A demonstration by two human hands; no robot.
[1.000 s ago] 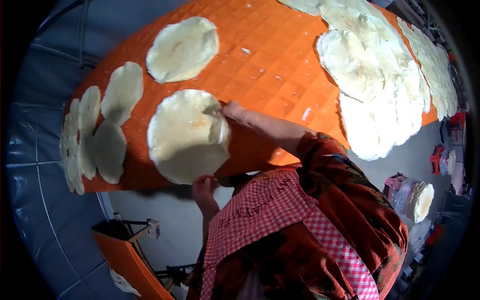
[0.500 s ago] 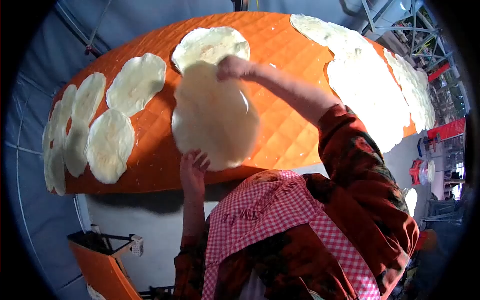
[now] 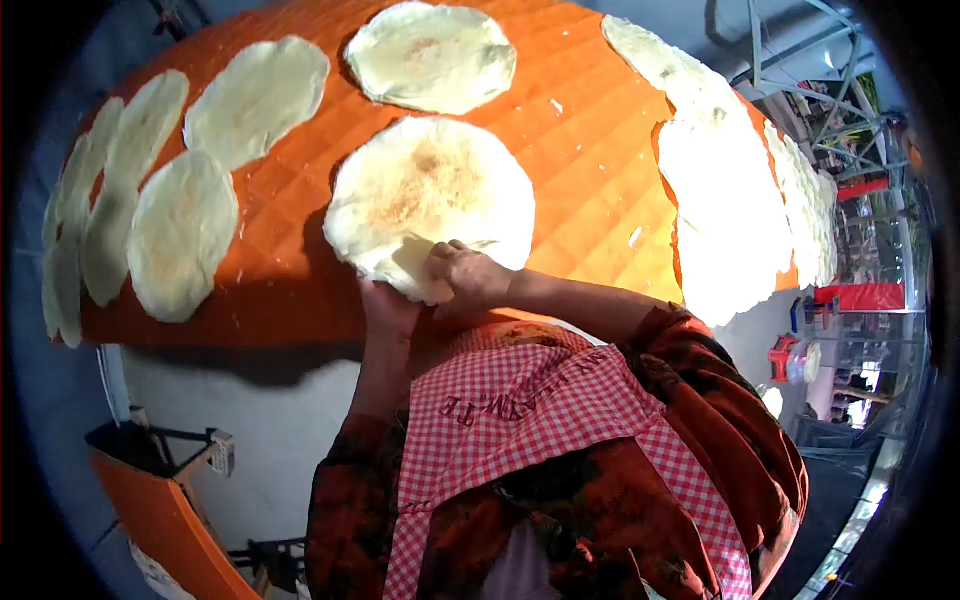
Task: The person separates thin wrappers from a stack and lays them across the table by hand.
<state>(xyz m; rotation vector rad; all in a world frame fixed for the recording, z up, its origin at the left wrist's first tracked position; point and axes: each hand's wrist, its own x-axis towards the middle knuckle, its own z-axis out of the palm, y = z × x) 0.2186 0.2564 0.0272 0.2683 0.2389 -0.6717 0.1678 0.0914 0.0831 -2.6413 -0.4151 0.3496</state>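
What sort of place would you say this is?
Probably a flatbread-making workspace, perhaps a small bakery: thin round flatbreads are spread over a quilted orange cover, and the person handling one wears a checked apron.

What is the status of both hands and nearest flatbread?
Right hand on near edge of flatbread; left hand at same edge, fingers hidden. No obstacle visible.

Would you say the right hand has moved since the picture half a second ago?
Yes, the right hand has moved toward the person, away from the far round flatbread.
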